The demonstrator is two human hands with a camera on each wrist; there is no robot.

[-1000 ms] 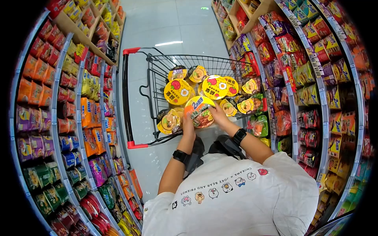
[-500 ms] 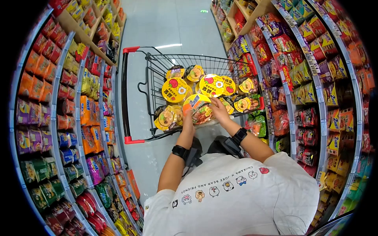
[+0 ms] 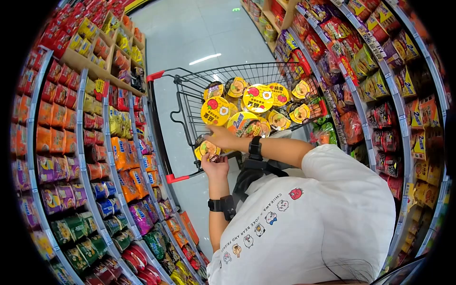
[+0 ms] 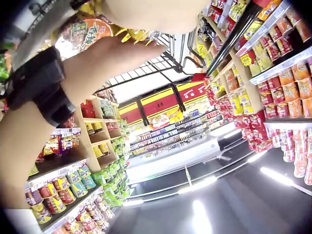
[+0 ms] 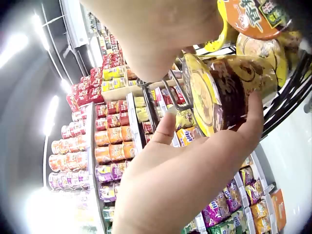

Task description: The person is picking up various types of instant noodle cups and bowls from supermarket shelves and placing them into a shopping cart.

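Note:
An instant noodle cup (image 5: 204, 97) with a yellow-rimmed lid and dark side lies tilted at the cart's near left corner. My left hand (image 3: 216, 166) holds it from the near side, thumb apart from the lid, one finger along its side in the right wrist view. My right hand (image 3: 222, 137) reaches across from the right, just above the same cup (image 3: 205, 149), fingers extended leftward; its fingertips are partly hidden. Close beside it stands the orange-and-yellow-lidded noodle bowl (image 3: 243, 124), untouched. In the left wrist view my right hand (image 4: 114, 57) passes below my left hand (image 4: 156, 14).
The black wire shopping cart (image 3: 178, 102) holds several yellow-lidded noodle cups (image 3: 259, 97). Its handle (image 3: 158, 128) faces left. Packed shelves of instant noodles (image 3: 57, 142) line the left, and more shelves (image 3: 380, 90) stand close on the right. Grey floor (image 3: 209, 33) runs ahead.
Both hands have let go of the orange-lidded bowl, which now sits among the others. They have moved left to the corner noodle cup, the right arm crossing over. The view has turned slightly.

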